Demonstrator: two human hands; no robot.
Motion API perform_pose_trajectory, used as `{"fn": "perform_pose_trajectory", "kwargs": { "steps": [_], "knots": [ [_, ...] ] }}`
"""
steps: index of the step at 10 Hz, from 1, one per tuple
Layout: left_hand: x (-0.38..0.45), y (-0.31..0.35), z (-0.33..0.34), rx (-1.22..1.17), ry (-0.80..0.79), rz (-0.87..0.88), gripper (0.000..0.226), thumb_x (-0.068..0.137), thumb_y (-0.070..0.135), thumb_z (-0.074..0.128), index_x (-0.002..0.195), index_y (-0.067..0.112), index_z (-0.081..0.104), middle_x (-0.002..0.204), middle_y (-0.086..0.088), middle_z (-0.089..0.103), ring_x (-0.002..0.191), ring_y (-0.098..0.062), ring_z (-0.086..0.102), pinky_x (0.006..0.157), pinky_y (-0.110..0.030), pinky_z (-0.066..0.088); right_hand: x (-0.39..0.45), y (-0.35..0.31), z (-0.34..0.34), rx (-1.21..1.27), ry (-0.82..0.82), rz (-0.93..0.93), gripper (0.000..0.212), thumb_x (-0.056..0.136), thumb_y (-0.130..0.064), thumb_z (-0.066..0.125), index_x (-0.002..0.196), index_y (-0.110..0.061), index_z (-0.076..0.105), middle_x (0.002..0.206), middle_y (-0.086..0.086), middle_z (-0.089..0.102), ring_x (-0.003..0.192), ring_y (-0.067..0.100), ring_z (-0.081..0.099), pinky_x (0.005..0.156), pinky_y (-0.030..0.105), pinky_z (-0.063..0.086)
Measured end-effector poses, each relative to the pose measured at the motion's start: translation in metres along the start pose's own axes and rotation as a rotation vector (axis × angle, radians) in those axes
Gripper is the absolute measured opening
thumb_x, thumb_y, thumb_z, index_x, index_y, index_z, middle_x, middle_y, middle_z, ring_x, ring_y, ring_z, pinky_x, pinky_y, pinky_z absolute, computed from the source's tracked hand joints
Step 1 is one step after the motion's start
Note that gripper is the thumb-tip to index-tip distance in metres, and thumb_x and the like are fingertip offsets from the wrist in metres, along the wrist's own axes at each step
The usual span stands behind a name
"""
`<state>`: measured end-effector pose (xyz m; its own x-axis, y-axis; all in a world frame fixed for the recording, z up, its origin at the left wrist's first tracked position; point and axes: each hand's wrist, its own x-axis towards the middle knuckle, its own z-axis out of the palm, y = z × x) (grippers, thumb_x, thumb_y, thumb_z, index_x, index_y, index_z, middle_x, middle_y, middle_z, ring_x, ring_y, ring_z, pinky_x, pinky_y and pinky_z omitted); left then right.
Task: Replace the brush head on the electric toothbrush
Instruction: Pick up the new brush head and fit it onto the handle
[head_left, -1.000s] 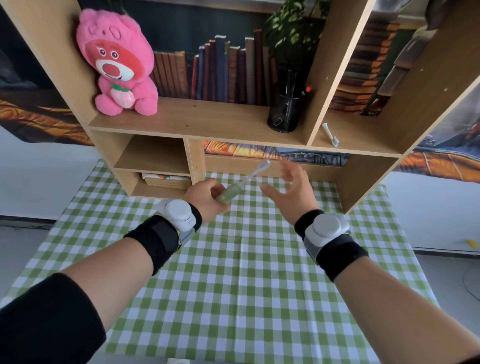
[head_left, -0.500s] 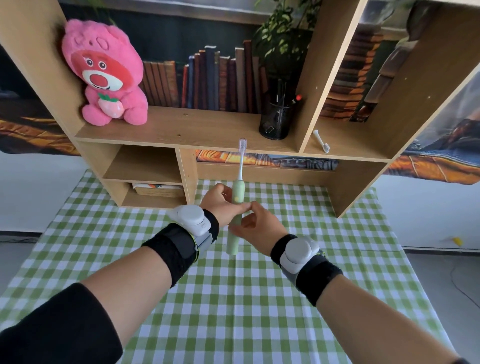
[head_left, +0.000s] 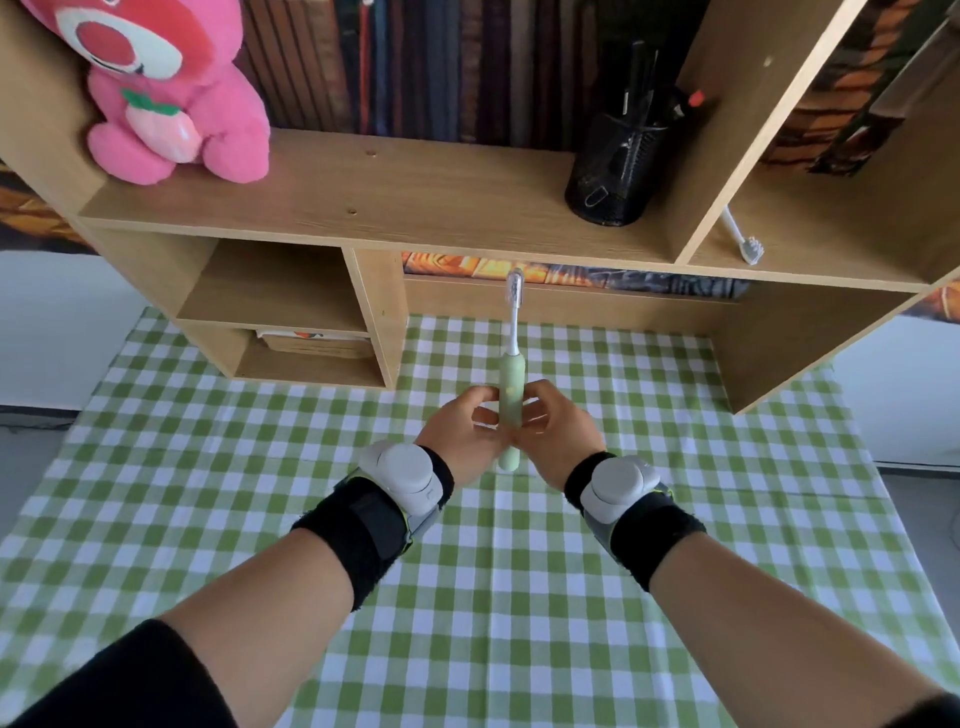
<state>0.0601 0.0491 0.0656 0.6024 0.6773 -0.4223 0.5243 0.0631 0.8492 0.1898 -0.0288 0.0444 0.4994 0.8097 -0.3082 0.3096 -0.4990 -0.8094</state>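
Note:
A pale green electric toothbrush (head_left: 510, 395) stands upright above the checked tablecloth, held between both hands. Its white brush head (head_left: 514, 296) points up, still seated on the handle. My left hand (head_left: 467, 431) grips the handle from the left, and my right hand (head_left: 556, 431) grips it from the right at the same height. The handle's lower end shows below my fingers. A spare white brush head (head_left: 742, 236) lies on the right shelf compartment, bristles toward me.
A wooden shelf unit (head_left: 363, 208) stands at the table's far side, holding a pink plush toy (head_left: 161, 88), a row of books and a black mesh pen holder (head_left: 618, 166). The green checked tablecloth (head_left: 260, 493) covers the table below my arms.
The toothbrush went from tilted in my left hand to upright. My right hand came in from open and closed on the handle. The view moved closer to the shelf.

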Motion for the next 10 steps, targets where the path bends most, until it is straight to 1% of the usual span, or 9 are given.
{"fn": "perform_pose_trajectory", "kwargs": {
  "steps": [1, 2, 3, 5, 6, 7, 8, 9, 10],
  "knots": [
    [0.028, -0.006, 0.004, 0.041, -0.054, 0.024, 0.056, 0.084, 0.008, 0.063, 0.135, 0.029, 0.050, 0.123, -0.001, 0.064, 0.112, -0.017, 0.063, 0.095, -0.043, 0.054, 0.028, 0.012, 0.000, -0.008, 0.041, -0.034, 0.027, 0.084, -0.028, 0.075, 0.104, -0.034, 0.057, 0.096, -0.009, 0.071, 0.087, 0.007, 0.067, 0.064, 0.022, 0.052],
    [0.064, -0.014, 0.007, 0.072, -0.067, 0.031, 0.065, 0.083, 0.000, 0.058, 0.139, 0.030, 0.045, 0.128, 0.003, 0.061, 0.120, -0.013, 0.057, 0.096, -0.038, 0.053, 0.062, 0.026, 0.005, -0.015, 0.086, -0.053, 0.028, 0.085, -0.023, 0.074, 0.101, -0.033, 0.054, 0.097, -0.006, 0.071, 0.091, 0.013, 0.067, 0.068, 0.024, 0.051],
    [0.093, -0.019, 0.011, 0.091, -0.061, 0.034, 0.069, 0.081, -0.004, 0.056, 0.140, 0.030, 0.044, 0.130, 0.005, 0.060, 0.121, -0.010, 0.055, 0.088, -0.028, 0.051, 0.090, 0.037, 0.007, -0.012, 0.107, -0.053, 0.029, 0.086, -0.022, 0.074, 0.100, -0.032, 0.051, 0.098, -0.006, 0.070, 0.091, 0.013, 0.066, 0.063, 0.019, 0.046],
    [0.129, -0.023, 0.019, 0.079, -0.061, 0.038, 0.071, 0.080, -0.005, 0.058, 0.141, 0.028, 0.044, 0.134, 0.002, 0.058, 0.122, -0.011, 0.055, 0.085, -0.025, 0.049, 0.123, 0.052, 0.007, 0.001, 0.136, -0.076, 0.030, 0.087, -0.019, 0.074, 0.101, -0.033, 0.050, 0.099, -0.005, 0.070, 0.096, 0.010, 0.065, 0.067, 0.015, 0.043],
    [0.136, -0.026, 0.025, 0.062, -0.067, 0.033, 0.068, 0.080, -0.005, 0.059, 0.138, 0.028, 0.045, 0.131, 0.003, 0.061, 0.122, -0.010, 0.057, 0.080, -0.019, 0.049, 0.129, 0.059, 0.008, -0.010, 0.138, -0.068, 0.031, 0.086, -0.017, 0.073, 0.099, -0.034, 0.050, 0.098, -0.006, 0.070, 0.096, 0.010, 0.065, 0.066, 0.013, 0.042],
    [0.138, -0.029, 0.027, 0.063, -0.058, 0.043, 0.067, 0.080, -0.003, 0.060, 0.136, 0.031, 0.046, 0.127, 0.006, 0.062, 0.119, -0.008, 0.057, 0.077, -0.017, 0.047, 0.129, 0.063, 0.008, 0.002, 0.143, -0.060, 0.031, 0.085, -0.016, 0.074, 0.098, -0.033, 0.052, 0.098, -0.006, 0.070, 0.096, 0.009, 0.065, 0.067, 0.013, 0.042],
    [0.138, -0.029, 0.028, 0.063, -0.058, 0.041, 0.066, 0.080, -0.003, 0.060, 0.134, 0.032, 0.047, 0.124, 0.008, 0.062, 0.119, -0.006, 0.058, 0.076, -0.015, 0.046, 0.128, 0.064, 0.007, 0.016, 0.140, -0.046, 0.028, 0.085, -0.016, 0.074, 0.101, -0.028, 0.054, 0.100, -0.005, 0.070, 0.098, 0.010, 0.065, 0.071, 0.017, 0.045],
    [0.140, -0.030, 0.029, 0.082, -0.065, 0.046, 0.066, 0.081, -0.002, 0.061, 0.136, 0.029, 0.046, 0.127, 0.005, 0.061, 0.119, -0.008, 0.058, 0.077, -0.015, 0.046, 0.128, 0.067, 0.007, 0.028, 0.129, -0.032, 0.029, 0.085, -0.018, 0.075, 0.105, -0.024, 0.055, 0.103, -0.004, 0.070, 0.100, 0.011, 0.064, 0.071, 0.018, 0.045],
    [0.134, -0.024, 0.031, 0.131, -0.045, 0.049, 0.072, 0.082, 0.002, 0.065, 0.145, 0.026, 0.037, 0.134, 0.001, 0.058, 0.122, -0.012, 0.056, 0.088, -0.024, 0.048, 0.125, 0.063, 0.004, 0.012, 0.129, -0.009, 0.041, 0.083, -0.021, 0.077, 0.116, -0.021, 0.053, 0.108, -0.003, 0.068, 0.103, 0.012, 0.063, 0.077, 0.022, 0.048]
  ]
}}
